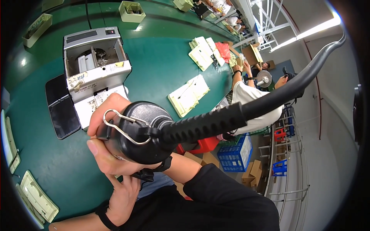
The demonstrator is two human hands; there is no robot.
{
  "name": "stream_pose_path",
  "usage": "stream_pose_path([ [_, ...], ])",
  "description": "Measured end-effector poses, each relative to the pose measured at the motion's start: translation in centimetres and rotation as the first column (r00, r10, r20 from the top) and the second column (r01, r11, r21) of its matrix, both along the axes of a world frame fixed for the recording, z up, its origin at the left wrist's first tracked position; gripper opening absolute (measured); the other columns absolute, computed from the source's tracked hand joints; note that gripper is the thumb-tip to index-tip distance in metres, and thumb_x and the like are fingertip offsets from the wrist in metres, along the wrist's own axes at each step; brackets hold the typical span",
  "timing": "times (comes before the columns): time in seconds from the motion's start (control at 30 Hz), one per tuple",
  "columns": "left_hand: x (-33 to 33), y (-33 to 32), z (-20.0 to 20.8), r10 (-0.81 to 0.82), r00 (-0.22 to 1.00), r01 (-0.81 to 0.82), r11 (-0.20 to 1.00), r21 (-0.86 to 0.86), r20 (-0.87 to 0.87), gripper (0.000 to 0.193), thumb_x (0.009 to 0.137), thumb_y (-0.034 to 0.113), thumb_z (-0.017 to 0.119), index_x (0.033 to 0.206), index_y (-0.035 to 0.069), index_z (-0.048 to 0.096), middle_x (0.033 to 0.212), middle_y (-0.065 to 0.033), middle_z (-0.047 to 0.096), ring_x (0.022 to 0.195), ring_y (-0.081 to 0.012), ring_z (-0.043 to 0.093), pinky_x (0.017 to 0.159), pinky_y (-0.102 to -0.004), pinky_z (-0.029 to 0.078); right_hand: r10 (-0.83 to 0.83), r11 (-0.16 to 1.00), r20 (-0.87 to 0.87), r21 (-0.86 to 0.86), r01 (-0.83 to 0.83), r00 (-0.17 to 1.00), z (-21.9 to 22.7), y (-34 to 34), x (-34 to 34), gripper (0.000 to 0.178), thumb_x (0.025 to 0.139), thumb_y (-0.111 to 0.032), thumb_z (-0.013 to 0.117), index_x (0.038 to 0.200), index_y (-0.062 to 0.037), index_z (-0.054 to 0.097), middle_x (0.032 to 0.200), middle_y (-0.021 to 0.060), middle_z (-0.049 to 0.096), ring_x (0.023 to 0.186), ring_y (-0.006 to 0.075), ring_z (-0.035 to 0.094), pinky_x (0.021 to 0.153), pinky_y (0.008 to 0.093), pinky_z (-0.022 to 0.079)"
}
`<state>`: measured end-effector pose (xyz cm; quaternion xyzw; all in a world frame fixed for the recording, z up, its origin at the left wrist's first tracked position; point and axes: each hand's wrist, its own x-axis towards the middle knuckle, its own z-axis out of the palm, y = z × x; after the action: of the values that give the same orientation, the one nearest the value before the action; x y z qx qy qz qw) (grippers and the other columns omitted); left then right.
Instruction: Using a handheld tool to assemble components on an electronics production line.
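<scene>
My right hand point(111, 134) is wrapped round the body of a black electric screwdriver point(148, 115), seen from its cable end. A wire hanging hook point(119, 131) is fixed to that end, and the thick black cable point(277, 94) runs off to the upper right. The screwdriver's tip is hidden beneath. My left hand point(125, 196) is just below the right hand, its fingertips hidden behind it, so what it touches cannot be seen. Ahead on the green mat stands a grey screw feeder point(98, 75), its tray open on top. A black smartphone point(61, 109) lies against its left side.
Cream plastic housings point(189, 94) lie right of centre, with more point(202, 54) beyond and others point(38, 196) at the lower left. Parts bins point(132, 12) stand at the far side. A co-worker in a white shirt point(256, 104) works at the right, near a blue crate point(235, 154).
</scene>
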<state>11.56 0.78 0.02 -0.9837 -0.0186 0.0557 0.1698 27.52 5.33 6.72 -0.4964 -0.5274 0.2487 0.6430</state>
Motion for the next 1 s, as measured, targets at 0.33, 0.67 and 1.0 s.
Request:
stream_pose_path([
  [0.33, -0.2, -0.1, -0.2, -0.006, 1.0, 0.006, 1.0, 0.006, 0.01, 0.039, 0.085, 0.026, 0.061, 0.119, 0.01, 0.07, 0.115, -0.0102, 0.06, 0.111, -0.0334, 0.058, 0.09, -0.0707, 0.053, -0.005, 0.995, 0.046, 0.102, 0.0, 0.999, -0.2, 0.8, -0.5, 0.026, 0.077, -0.002, 0.074, 0.098, -0.0061, 0.059, 0.089, 0.0041, 0.058, 0.072, 0.0116, 0.059, 0.067, 0.0262, 0.049],
  [0.67, -0.7, 0.6, 0.6, -0.049, 0.999, 0.049, 0.999, -0.014, 0.024, 0.04, 0.085, 0.026, 0.061, 0.119, 0.008, 0.07, 0.114, -0.0103, 0.059, 0.109, -0.0337, 0.058, 0.091, -0.071, 0.053, 0.019, 0.993, 0.12, 0.115, -0.033, 0.993, 0.6, 0.9, -0.2, 0.029, 0.075, 0.001, 0.075, 0.098, -0.0058, 0.059, 0.087, 0.0039, 0.058, 0.069, 0.0119, 0.058, 0.065, 0.0265, 0.046],
  [1.0, -0.7, 0.2, 0.8, -0.028, 0.999, 0.028, 1.0, 0.006, 0.034, 0.04, 0.084, 0.027, 0.061, 0.119, 0.008, 0.07, 0.111, -0.0098, 0.06, 0.109, -0.0323, 0.059, 0.091, -0.0711, 0.053, 0.025, 0.991, 0.111, 0.128, -0.039, 0.994, 0.8, 0.8, -0.5, 0.028, 0.075, 0.001, 0.075, 0.097, -0.0058, 0.058, 0.086, 0.0033, 0.058, 0.068, 0.0112, 0.057, 0.063, 0.0263, 0.046],
])
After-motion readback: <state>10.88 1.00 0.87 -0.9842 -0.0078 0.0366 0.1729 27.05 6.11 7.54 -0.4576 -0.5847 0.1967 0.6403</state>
